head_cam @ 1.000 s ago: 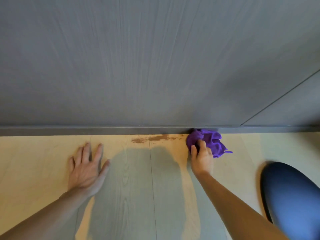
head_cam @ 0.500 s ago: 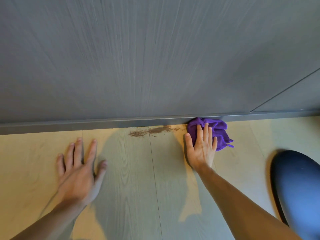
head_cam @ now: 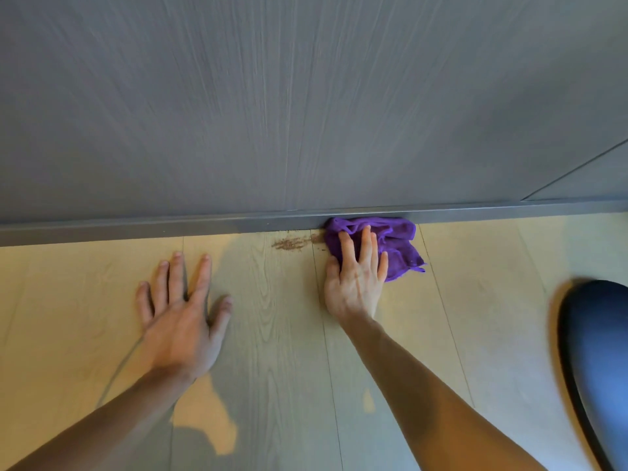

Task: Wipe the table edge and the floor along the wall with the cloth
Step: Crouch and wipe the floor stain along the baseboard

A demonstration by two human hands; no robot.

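Purple cloth [head_cam: 397,244] bunched on the wood-plank floor [head_cam: 475,317], touching the grey baseboard [head_cam: 170,227] at the wall's [head_cam: 306,96] foot. Right hand [head_cam: 355,283] flat on cloth, fingers extended, pressing, not clenched. Brown crumbs [head_cam: 289,244] just left of cloth. Left hand [head_cam: 183,317] spread flat on floor, holding nothing. Dark blue knee [head_cam: 598,351] at right edge.

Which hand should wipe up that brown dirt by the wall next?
Right. The right hand already presses the purple cloth flat beside the brown dirt; the left hand lies bare on the floor.
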